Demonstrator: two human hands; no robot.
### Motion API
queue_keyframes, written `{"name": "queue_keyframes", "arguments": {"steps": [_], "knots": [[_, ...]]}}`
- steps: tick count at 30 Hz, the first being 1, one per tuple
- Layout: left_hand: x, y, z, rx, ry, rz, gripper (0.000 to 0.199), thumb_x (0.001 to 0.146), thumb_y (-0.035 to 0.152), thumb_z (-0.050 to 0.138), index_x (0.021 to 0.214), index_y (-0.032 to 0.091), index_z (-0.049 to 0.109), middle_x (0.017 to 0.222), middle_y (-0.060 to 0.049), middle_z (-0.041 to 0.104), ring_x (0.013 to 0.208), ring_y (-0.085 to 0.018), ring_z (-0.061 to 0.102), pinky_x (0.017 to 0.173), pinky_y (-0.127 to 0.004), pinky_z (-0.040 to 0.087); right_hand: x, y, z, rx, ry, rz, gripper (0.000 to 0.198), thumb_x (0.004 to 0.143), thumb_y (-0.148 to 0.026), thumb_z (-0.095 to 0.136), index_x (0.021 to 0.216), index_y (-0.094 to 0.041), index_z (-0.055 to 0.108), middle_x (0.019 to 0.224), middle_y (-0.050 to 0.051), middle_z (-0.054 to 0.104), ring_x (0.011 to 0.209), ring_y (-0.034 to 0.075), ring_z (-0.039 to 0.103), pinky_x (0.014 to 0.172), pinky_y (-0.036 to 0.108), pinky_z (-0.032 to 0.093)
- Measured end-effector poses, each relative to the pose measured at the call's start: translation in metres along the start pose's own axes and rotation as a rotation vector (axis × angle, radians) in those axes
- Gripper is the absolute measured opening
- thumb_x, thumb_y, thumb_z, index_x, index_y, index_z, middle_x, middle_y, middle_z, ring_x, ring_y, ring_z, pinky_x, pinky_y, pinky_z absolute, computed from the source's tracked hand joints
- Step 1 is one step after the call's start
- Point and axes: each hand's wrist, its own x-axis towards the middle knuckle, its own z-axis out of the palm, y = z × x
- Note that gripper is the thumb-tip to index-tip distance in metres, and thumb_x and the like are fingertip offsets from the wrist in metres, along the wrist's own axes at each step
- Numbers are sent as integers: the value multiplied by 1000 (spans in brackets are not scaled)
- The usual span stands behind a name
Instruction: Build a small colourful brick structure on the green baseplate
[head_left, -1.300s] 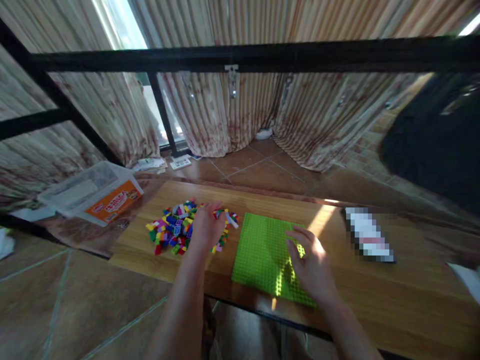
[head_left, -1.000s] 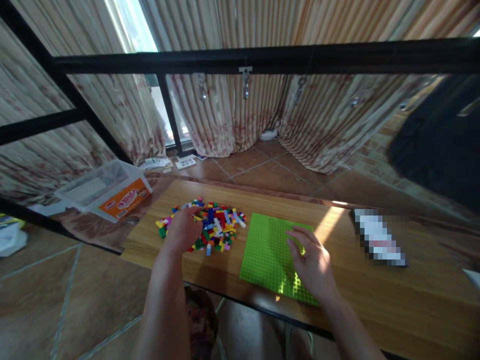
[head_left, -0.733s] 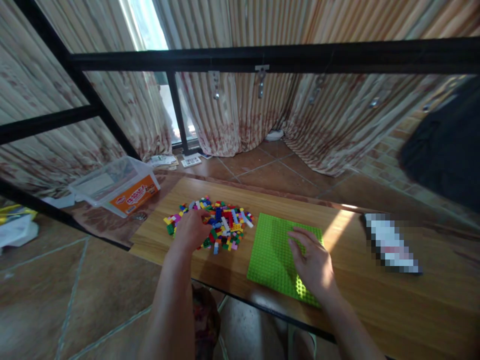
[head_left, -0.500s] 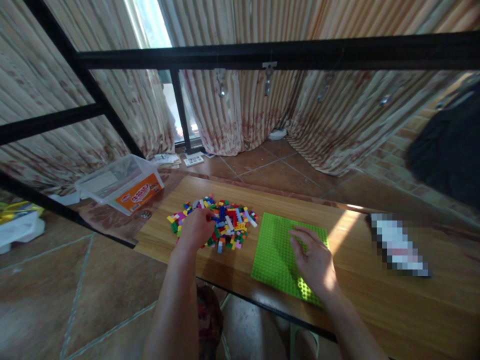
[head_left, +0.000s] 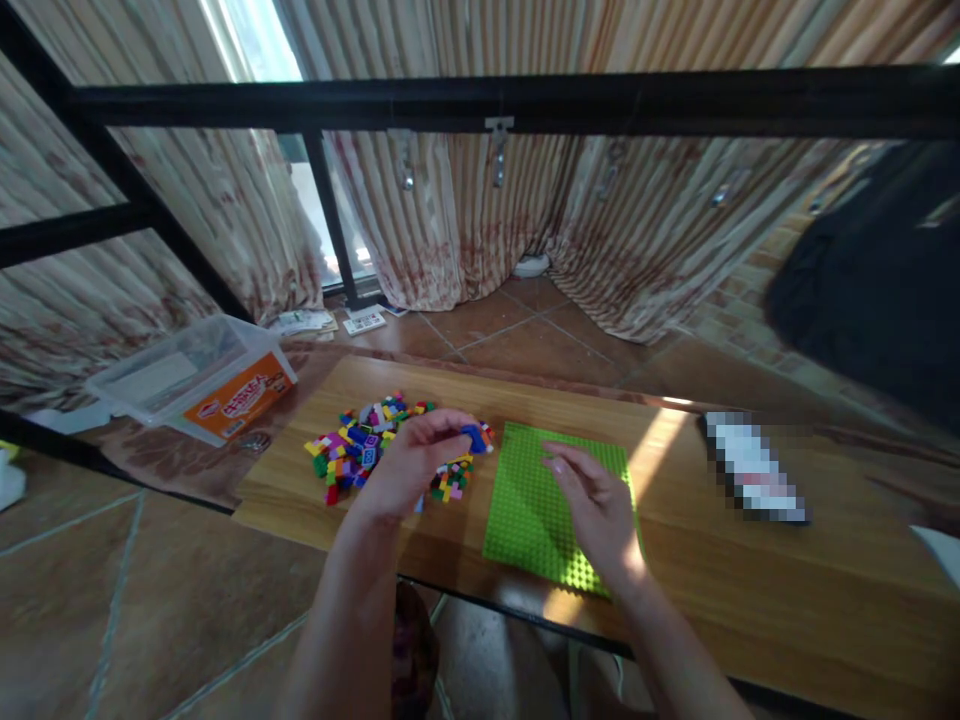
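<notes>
My left hand [head_left: 416,462] is closed, its thumb and fingers pinching a blue toy brick [head_left: 474,437]. It hangs over the right part of a pile of mixed building bricks [head_left: 360,440] and partly hides them. A square green studded baseplate [head_left: 521,490] lies on the table to the right of the pile. Above the baseplate is my right hand [head_left: 600,510], fingers loosely bent with thumb and forefinger a little apart. No brick shows in it.
The wooden table [head_left: 675,570] carries a dark-edged, pixelated object [head_left: 754,465] at right. Left beyond the table stands a clear plastic box [head_left: 187,370] with an orange label. A black metal bar [head_left: 450,105] crosses before striped curtains [head_left: 480,220].
My left hand has risen out of the pile and moved right toward the baseplate with a blue brick. My right hand's thumb and forefinger have come closer together. The view has turned slightly right.
</notes>
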Motion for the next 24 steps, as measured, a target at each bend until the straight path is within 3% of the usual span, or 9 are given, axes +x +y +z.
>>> {"name": "queue_keyframes", "arguments": {"steps": [3, 7, 14, 19, 24], "knots": [[4, -7, 30, -120, -123, 29, 19, 73, 23, 71, 91, 15, 72, 88, -4, 70, 83, -15, 62, 79, -26, 45, -1, -9, 6, 368, -65, 201, 29, 86, -45, 61, 105, -25, 70, 102, 6, 73, 78, 17, 68, 72, 36, 55], [7, -19, 58, -182, -206, -12, 18, 74, 22, 70, 91, 15, 71, 85, -3, 69, 79, -15, 62, 81, -29, 46, 2, -12, 4, 514, -77, 230, 26, 78, -40, 72, 99, -25, 73, 89, 3, 74, 67, 13, 64, 62, 29, 53], [3, -28, 75, -123, -134, -21, 34, 76, 25, 70, 109, 19, 68, 99, -6, 70, 90, -16, 62, 85, -28, 46, 5, -11, -4, 345, 38, 56, 24, 72, -31, 77, 95, -24, 73, 81, 1, 72, 73, 15, 64, 69, 32, 56], [8, -36, 80, -29, -59, 7, 27, 81, 31, 66, 102, 16, 71, 94, -6, 71, 85, -16, 62, 79, -27, 48, 2, -5, -5, 197, 21, -57, 27, 77, -26, 72, 104, -26, 70, 86, 1, 70, 76, 14, 64, 73, 32, 56], [13, -43, 79, 137, -47, 43, 25, 82, 30, 62, 100, 16, 73, 90, -6, 72, 79, -16, 63, 73, -27, 50, 0, -7, -5, 93, -24, -85, 25, 78, -28, 71, 103, -26, 72, 90, 3, 68, 79, 15, 63, 73, 32, 56]]}}
